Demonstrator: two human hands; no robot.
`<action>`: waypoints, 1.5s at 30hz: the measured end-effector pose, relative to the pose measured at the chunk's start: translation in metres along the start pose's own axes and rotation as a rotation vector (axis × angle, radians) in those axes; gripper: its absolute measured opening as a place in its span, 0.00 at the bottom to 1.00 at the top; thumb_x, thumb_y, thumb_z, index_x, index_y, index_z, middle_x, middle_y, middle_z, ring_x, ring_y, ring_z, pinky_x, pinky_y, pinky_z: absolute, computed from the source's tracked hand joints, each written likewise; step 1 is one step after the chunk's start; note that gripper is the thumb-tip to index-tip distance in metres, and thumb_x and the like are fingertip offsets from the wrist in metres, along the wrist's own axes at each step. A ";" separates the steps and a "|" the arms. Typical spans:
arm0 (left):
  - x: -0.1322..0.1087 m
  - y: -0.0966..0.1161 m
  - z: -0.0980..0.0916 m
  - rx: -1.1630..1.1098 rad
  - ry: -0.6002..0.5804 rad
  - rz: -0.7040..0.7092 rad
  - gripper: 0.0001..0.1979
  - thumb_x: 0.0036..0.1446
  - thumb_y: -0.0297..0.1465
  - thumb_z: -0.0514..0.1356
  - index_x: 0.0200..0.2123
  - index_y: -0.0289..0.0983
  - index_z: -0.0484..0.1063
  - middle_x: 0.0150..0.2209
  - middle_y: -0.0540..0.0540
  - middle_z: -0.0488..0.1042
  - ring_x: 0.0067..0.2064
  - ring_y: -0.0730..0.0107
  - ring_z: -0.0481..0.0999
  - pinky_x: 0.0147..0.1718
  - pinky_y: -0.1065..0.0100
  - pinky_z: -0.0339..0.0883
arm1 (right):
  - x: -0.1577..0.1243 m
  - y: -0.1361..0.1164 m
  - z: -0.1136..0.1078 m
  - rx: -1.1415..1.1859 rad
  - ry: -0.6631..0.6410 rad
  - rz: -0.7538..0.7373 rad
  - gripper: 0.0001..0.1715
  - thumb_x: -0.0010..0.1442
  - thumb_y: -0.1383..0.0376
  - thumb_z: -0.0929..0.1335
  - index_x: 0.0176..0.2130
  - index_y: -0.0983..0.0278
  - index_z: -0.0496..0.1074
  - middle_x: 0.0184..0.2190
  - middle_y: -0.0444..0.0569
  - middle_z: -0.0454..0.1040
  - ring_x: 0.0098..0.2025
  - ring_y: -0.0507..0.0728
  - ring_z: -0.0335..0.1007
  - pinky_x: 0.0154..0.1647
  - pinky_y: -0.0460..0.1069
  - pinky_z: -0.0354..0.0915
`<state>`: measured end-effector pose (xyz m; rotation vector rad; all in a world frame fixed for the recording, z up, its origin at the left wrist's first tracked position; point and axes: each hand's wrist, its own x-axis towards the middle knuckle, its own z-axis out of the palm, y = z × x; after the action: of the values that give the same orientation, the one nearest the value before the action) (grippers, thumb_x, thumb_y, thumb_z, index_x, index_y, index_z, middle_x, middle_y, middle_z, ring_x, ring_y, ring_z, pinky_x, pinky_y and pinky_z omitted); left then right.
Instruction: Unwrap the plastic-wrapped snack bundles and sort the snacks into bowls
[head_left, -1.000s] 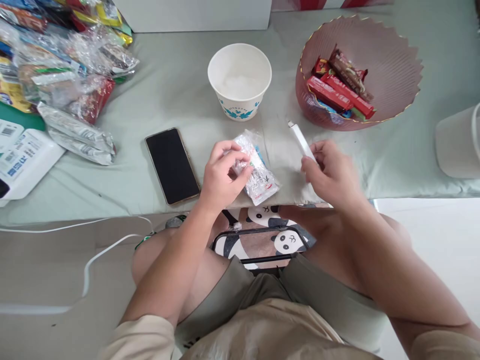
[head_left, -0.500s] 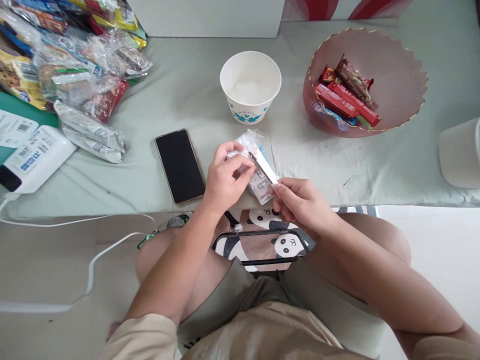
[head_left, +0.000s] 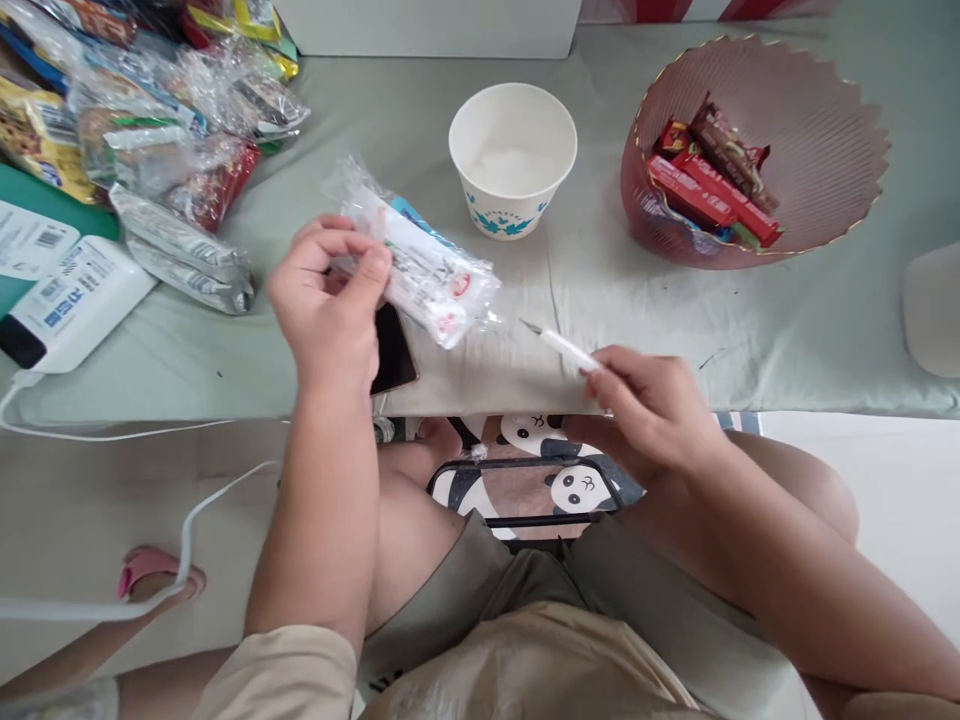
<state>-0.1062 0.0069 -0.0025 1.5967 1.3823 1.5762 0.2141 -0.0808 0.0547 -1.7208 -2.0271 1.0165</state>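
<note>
My left hand [head_left: 334, 290] pinches one end of a clear plastic packet [head_left: 442, 270], raised above the table over part of the phone [head_left: 394, 350]. White contents and a blue strip show through the wrapping, along with a small red mark; I cannot tell whether it is cut open. In my right hand [head_left: 652, 400] is a slim white craft knife [head_left: 566, 348], its pointed metal tip aimed up and left, apart from the packet. Just beyond the packet stands a white paper bucket [head_left: 514, 205] with a blue leaf print and something whitish inside.
To the right, a pink ribbed bowl [head_left: 817, 150] holds several red and brown wrapped snacks [head_left: 712, 190]. Snack packets [head_left: 165, 130] pile up at the far left, near a white device [head_left: 86, 300] with a cable. A white container [head_left: 934, 310] stands at the right edge.
The packet has risen off the table and moved left in my left hand. My right hand has drawn back to the right with the craft knife, away from the packet.
</note>
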 end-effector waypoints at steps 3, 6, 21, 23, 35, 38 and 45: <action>0.004 0.005 0.001 -0.224 0.067 -0.058 0.20 0.49 0.52 0.76 0.30 0.44 0.78 0.40 0.49 0.76 0.37 0.71 0.74 0.28 0.65 0.69 | 0.011 0.022 -0.005 -0.372 0.332 -0.020 0.20 0.67 0.56 0.63 0.42 0.63 0.81 0.37 0.55 0.80 0.32 0.59 0.73 0.32 0.52 0.60; -0.006 0.019 0.019 -0.307 -0.083 -0.095 0.21 0.55 0.54 0.71 0.28 0.42 0.80 0.39 0.47 0.75 0.29 0.75 0.71 0.20 0.68 0.64 | 0.019 0.033 -0.004 -0.522 0.464 -0.027 0.21 0.67 0.57 0.63 0.45 0.64 0.82 0.45 0.60 0.80 0.43 0.67 0.75 0.41 0.58 0.67; -0.056 0.024 0.073 -0.162 -0.379 -0.371 0.33 0.62 0.46 0.69 0.65 0.49 0.59 0.50 0.41 0.80 0.47 0.58 0.86 0.40 0.62 0.82 | 0.011 0.001 0.040 0.021 0.117 -0.527 0.08 0.68 0.69 0.65 0.42 0.63 0.74 0.41 0.54 0.76 0.37 0.55 0.73 0.37 0.50 0.69; -0.055 0.023 0.073 -0.187 -0.362 -0.416 0.32 0.63 0.48 0.68 0.63 0.48 0.60 0.43 0.43 0.82 0.42 0.59 0.87 0.35 0.64 0.81 | 0.009 0.002 0.041 0.023 0.188 -0.492 0.14 0.66 0.72 0.65 0.50 0.63 0.73 0.48 0.57 0.76 0.37 0.54 0.74 0.37 0.50 0.71; -0.045 0.027 0.075 -0.352 -0.058 -0.560 0.18 0.63 0.45 0.66 0.50 0.44 0.70 0.41 0.45 0.84 0.43 0.58 0.87 0.41 0.59 0.82 | -0.006 -0.009 0.028 0.118 0.059 -0.758 0.12 0.68 0.70 0.65 0.49 0.58 0.71 0.27 0.42 0.77 0.25 0.51 0.68 0.27 0.50 0.62; -0.042 0.039 0.073 -0.371 -0.159 -0.540 0.15 0.64 0.45 0.65 0.47 0.43 0.73 0.42 0.45 0.84 0.44 0.58 0.87 0.41 0.59 0.83 | 0.000 -0.009 0.027 0.313 0.220 -0.333 0.14 0.67 0.62 0.68 0.52 0.59 0.69 0.42 0.51 0.79 0.39 0.55 0.76 0.33 0.50 0.70; -0.054 0.069 0.082 -0.270 -0.393 -0.387 0.18 0.67 0.43 0.63 0.56 0.48 0.64 0.55 0.43 0.77 0.51 0.63 0.83 0.41 0.64 0.81 | 0.012 -0.015 0.042 0.838 -0.021 -0.031 0.36 0.60 0.55 0.74 0.61 0.60 0.59 0.59 0.57 0.73 0.59 0.65 0.74 0.59 0.61 0.74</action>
<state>0.0017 -0.0413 0.0185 1.2947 1.1256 1.0962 0.1737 -0.0837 0.0327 -1.2078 -1.3056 1.5683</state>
